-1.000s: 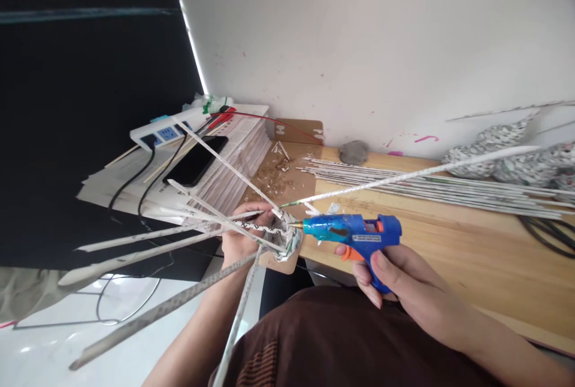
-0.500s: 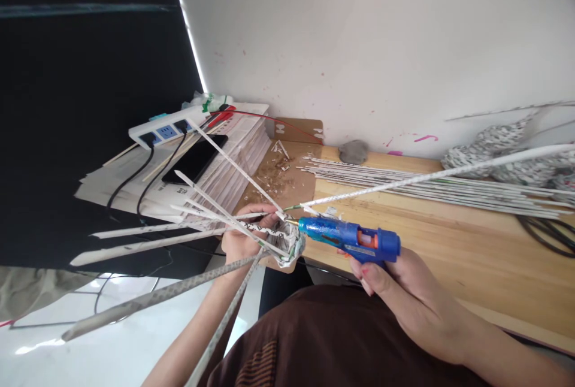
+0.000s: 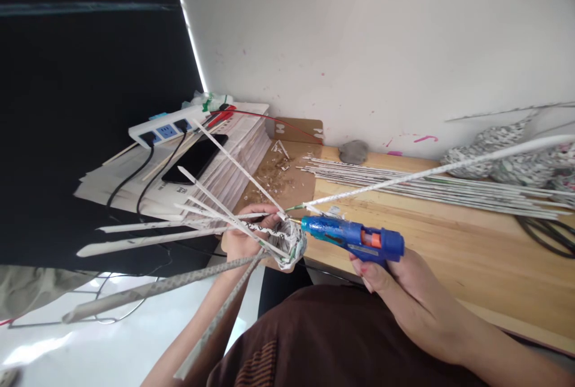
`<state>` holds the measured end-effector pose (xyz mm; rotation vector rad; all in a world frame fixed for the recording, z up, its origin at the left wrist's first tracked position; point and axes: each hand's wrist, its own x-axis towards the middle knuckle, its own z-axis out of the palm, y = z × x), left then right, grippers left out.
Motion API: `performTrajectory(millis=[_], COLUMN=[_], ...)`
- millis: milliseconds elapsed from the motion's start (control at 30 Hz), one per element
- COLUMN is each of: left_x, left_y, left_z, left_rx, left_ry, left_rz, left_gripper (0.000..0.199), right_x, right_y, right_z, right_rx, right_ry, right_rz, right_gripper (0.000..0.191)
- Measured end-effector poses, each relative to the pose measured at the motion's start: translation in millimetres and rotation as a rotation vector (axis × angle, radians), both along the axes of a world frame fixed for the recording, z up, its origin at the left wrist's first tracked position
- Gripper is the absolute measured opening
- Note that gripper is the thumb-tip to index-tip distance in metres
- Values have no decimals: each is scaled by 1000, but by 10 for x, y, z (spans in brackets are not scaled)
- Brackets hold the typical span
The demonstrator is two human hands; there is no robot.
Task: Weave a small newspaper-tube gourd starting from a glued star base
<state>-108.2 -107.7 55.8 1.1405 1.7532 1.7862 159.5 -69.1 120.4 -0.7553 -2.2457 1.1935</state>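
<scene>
A small woven newspaper piece [image 3: 291,246], with long rolled paper strips fanning out from it, is gripped by my left hand [image 3: 245,237]. Its strips stretch left across the hand and forearm, and one long white strip [image 3: 395,180] runs off to the right. My right hand [image 3: 404,291] is closed round the handle of a blue hot glue gun [image 3: 353,237]. The gun's brass nozzle touches or nearly touches the weave's upper edge, beside my left fingertips. Most of the left fingers are hidden behind the paper.
A bundle of rolled paper sticks [image 3: 431,189] lies on the wooden table [image 3: 449,249]. Woven paper pieces [image 3: 489,141] and a grey lump [image 3: 353,151] rest by the wall. At left, a paper stack [image 3: 251,159] bears a phone [image 3: 195,159] and a power strip [image 3: 166,129].
The woven piece and the glue gun have shifted very slightly to the right together. The nozzle stays at the weave's edge, and both hands keep their hold.
</scene>
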Motion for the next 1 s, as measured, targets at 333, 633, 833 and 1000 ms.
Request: performTrajectory(millis=[333,633,833,1000], left_x=[-2,-15,-7,19], left_y=[4,-2,-2,4], left_z=[-4,-17,-17,9], left_rx=[-1,-26,-3,7], left_ry=[-4,4,-2,12], left_rz=[-17,-4,-14,9], left_gripper=[18,20,20,19], right_x=[-5,16,27,-3], right_y=[6,17,0,-7], right_z=[25,-40,-96,-50], right_rx=[-7,-96,-102,-66], right_ry=[1,2,19,-5], right_rz=[1,3,-31,-25], right_gripper=[23,27,22,29])
